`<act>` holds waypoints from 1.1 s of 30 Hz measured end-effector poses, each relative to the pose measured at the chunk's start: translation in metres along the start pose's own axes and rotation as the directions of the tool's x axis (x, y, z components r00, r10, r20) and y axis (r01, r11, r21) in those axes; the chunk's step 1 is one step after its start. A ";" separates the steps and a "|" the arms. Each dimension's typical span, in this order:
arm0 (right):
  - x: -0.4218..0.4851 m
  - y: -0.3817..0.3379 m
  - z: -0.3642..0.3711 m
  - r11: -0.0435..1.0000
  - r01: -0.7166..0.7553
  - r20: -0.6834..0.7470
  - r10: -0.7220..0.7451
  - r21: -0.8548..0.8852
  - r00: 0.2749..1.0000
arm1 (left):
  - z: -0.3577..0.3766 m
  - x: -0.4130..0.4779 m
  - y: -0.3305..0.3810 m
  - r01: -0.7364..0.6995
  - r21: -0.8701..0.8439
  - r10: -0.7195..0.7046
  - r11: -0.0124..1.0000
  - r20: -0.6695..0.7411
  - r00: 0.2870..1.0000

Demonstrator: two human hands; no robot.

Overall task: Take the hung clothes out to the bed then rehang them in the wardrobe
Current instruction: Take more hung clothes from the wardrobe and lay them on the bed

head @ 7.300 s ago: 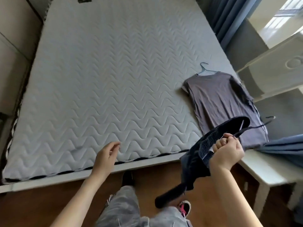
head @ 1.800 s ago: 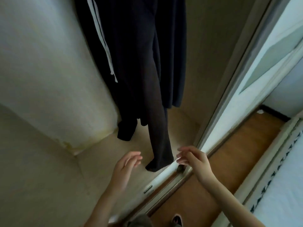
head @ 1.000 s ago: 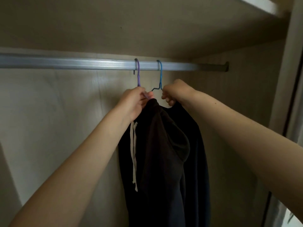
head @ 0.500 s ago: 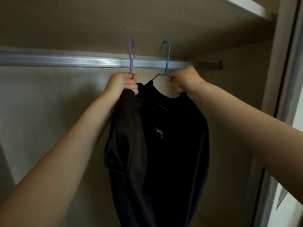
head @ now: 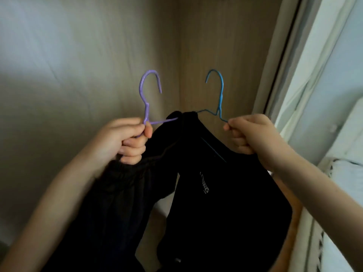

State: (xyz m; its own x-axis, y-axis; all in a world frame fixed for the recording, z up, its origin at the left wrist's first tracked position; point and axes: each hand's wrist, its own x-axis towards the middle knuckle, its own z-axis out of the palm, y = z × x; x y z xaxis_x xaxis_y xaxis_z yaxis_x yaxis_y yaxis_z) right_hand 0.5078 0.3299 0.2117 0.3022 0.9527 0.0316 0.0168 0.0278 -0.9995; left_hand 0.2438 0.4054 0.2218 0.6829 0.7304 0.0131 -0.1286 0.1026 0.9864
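My left hand (head: 125, 142) grips a purple hanger (head: 148, 95) that carries a dark brownish-black garment (head: 117, 197). My right hand (head: 249, 134) grips a blue wire hanger (head: 218, 95) bearing a black top (head: 222, 203) with small white lettering on the chest. Both hangers are held up in the air in front of the wardrobe's back wall, their hooks free of any rail. The garments hang down between my forearms and their lower parts run out of the frame.
The wardrobe's inner corner (head: 178, 55) is straight ahead. A pale sliding door frame (head: 279, 75) stands at the right. The edge of the bed (head: 343, 173) shows at the far right. The hanging rail is out of view.
Both hangers have come off the rail and dropped lower. My view has tilted down, so the rail and shelf are gone from sight.
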 end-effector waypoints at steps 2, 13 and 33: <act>-0.028 0.034 -0.018 0.998 -0.058 -0.058 0.059 0.006 0.997 | 0.011 0.003 -0.032 0.080 0.030 -0.081 0.996 0.045 0.996; -0.209 0.113 -0.083 0.976 -0.210 -0.542 0.204 0.051 0.815 | 0.133 0.016 -0.124 0.158 0.415 -0.316 0.896 0.344 0.884; -0.654 0.098 -0.032 0.990 0.039 -0.985 0.140 0.137 -0.105 | 0.437 -0.188 -0.165 -0.077 0.346 -0.316 0.935 0.912 0.260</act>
State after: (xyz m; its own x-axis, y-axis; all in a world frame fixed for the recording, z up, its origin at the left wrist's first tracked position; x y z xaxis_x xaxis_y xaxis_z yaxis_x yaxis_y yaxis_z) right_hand 0.3419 -0.3001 0.0929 0.9089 -0.3942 -0.1360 -0.1022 0.1057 -0.9891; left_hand 0.4507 -0.0442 0.1284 0.8745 -0.4584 -0.1586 0.0758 -0.1938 0.9781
